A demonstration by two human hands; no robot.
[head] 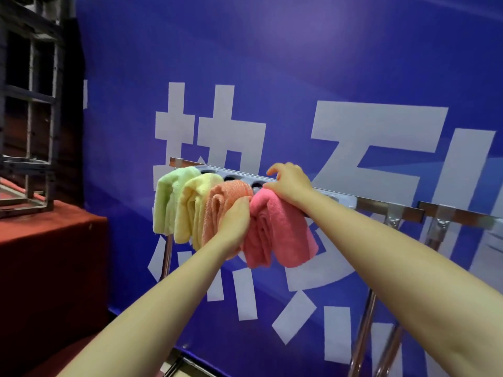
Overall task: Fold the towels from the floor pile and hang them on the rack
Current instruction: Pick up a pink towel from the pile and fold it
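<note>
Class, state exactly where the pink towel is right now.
In the head view, the pink towel hangs on the rack, rightmost of four, beside the orange towel, between both hands.
</note>
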